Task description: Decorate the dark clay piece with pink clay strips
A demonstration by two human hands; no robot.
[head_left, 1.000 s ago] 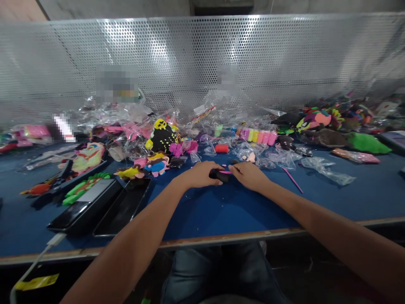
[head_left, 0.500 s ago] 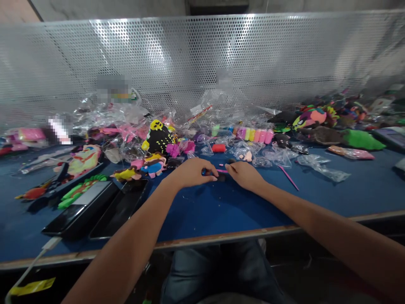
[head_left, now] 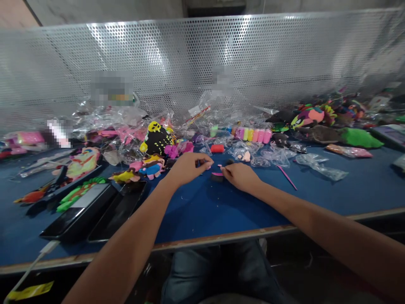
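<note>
My left hand is closed in a pinch above the blue table, with what looks like a small bit of pink modelling clay at its fingertips. Opposite it, my right hand has its fingers pressed together; what they hold, if anything, is hidden. Beside the right fingertips lies a dark piece with a pink strip along its upper edge. A tiny pink bit shows just above those fingertips. Behind the right hand sits a small black lump, partly covered by it.
A red block and a row of coloured clay sticks lie behind the hands among clear plastic bags. A black-and-yellow clay figure stands left. Two phone-like devices lie front left. A purple stick lies right.
My left hand has lifted slightly up and left, away from the dark piece, uncovering it and its pink strip. My right hand stays close by. The view has shifted a little.
</note>
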